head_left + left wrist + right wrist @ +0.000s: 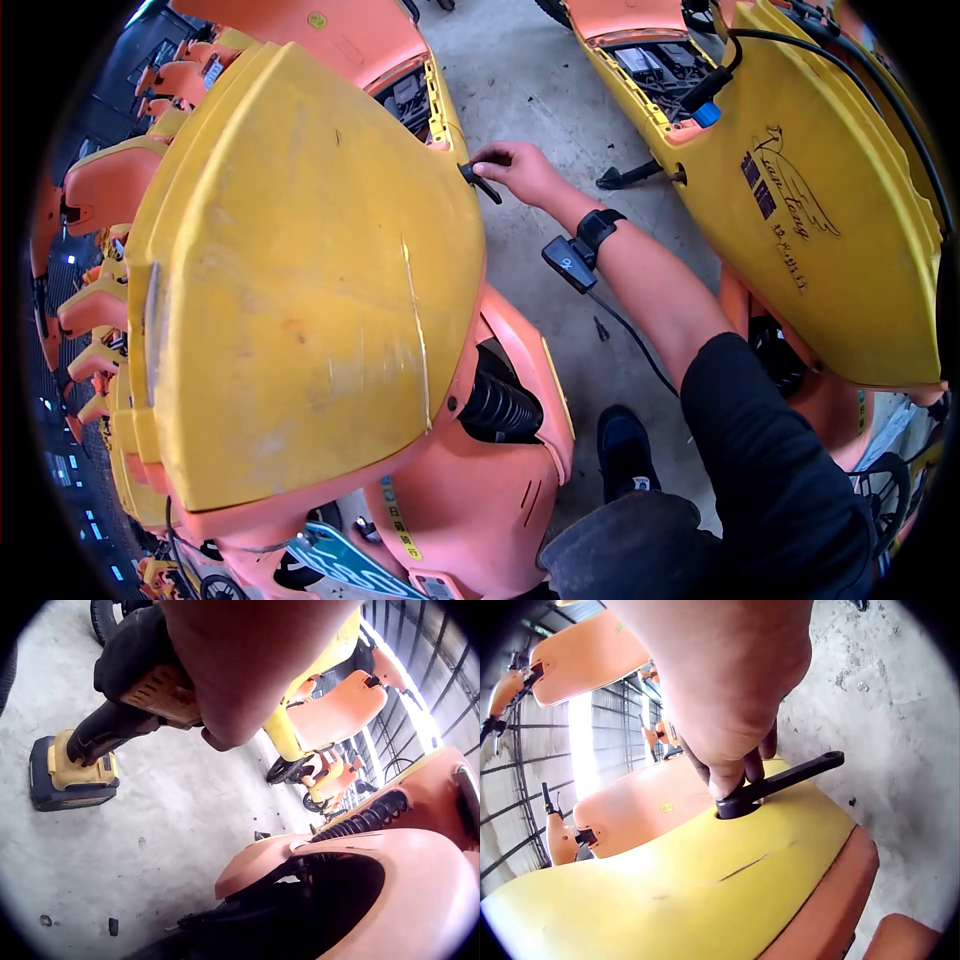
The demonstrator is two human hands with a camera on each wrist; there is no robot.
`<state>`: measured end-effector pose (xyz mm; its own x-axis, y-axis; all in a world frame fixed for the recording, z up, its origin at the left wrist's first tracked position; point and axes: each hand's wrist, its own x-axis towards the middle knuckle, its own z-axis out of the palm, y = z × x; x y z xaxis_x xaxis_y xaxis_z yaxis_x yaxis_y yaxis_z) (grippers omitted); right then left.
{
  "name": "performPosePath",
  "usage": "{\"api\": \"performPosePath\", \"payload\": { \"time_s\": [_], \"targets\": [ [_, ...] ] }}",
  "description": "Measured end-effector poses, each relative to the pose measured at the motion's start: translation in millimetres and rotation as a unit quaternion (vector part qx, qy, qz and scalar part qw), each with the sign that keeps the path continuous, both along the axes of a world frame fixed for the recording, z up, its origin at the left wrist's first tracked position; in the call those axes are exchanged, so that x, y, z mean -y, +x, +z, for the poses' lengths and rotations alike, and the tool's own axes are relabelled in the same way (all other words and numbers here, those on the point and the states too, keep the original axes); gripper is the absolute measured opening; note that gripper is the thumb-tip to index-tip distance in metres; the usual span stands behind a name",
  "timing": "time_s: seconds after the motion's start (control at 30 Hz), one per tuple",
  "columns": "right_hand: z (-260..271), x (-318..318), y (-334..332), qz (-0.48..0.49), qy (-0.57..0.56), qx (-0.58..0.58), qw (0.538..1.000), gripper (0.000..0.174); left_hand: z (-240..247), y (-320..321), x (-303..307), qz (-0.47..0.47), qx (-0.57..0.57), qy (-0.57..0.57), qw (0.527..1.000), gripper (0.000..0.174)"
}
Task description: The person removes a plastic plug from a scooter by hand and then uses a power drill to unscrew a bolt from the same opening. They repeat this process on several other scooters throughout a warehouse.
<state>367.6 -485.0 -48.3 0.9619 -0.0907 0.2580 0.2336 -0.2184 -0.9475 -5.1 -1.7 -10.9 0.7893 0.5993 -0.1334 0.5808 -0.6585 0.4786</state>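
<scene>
I can't tell whether your left hand [251,667] grips the yellow-and-black cordless drill [112,733]; at the curved yellow plastic panel's right edge [478,215], the slim black crank arm [799,775], pinched by your right hand [522,174], might drop if released unseated

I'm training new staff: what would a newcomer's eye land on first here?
Probably the big scratched yellow panel, left of centre in the head view. Next, at its upper right edge, a black lever in the grip of the right hand. The left wrist view adds a power tool against grey floor.
</scene>
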Motion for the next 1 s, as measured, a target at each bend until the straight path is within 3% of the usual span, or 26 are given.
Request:
{"api": "performPosePath", "payload": {
  "time_s": [0.17, 0.4, 0.53, 0.6, 0.73, 0.77, 0.83, 0.87, 1.0],
  "targets": [
    [-2.5, 4.9, 9.6, 0.032, 0.007, 0.019, 0.999, 0.023, -11.5, 0.2, -10.2, -0.025, 0.009, 0.100, 0.995, 0.070],
    [3.9, 14.7, 19.0, 0.077, -0.095, 0.027, 0.992, 0.023, -4.7, 1.4, 7.6, 0.003, 0.045, 0.047, 0.998, 0.066],
    [14.7, 20.1, 18.3, 0.098, -0.121, 0.010, 0.988, 0.023, 2.8, 5.8, 16.4, -0.016, 0.011, 0.062, 0.998, 0.067],
    [6.0, 22.5, 21.8, 0.154, 0.036, -0.050, 0.986, 0.022, 3.7, 4.7, 18.6, 0.009, -0.002, 0.026, 1.000, 0.044],
    [17.7, 21.5, 22.6, 0.151, -0.027, -0.065, 0.986, 0.024, -11.9, -2.7, -1.2, -0.026, 0.039, 0.046, 0.998, 0.042],
    [17.8, 22.3, 21.5, 0.150, -0.025, -0.068, 0.986, 0.024, -13.0, -3.8, -5.9, -0.027, 0.036, 0.047, 0.998, 0.042],
    [26.2, 23.3, 20.0, 0.144, -0.069, -0.062, 0.985, 0.029, -13.7, 0.4, -13.2, -0.025, -0.024, 0.028, 0.999, 0.075],
    [33.4, 24.4, 16.2, 0.138, -0.118, -0.068, 0.981, 0.033, -13.3, 0.4, -9.3, -0.024, -0.021, 0.027, 0.999, 0.075],
    [35.2, 20.4, 14.3, 0.139, -0.090, -0.108, 0.980, 0.032, -7.4, 1.7, 2.1, 0.003, 0.029, -0.007, 1.000, 0.070]
  ]
}}
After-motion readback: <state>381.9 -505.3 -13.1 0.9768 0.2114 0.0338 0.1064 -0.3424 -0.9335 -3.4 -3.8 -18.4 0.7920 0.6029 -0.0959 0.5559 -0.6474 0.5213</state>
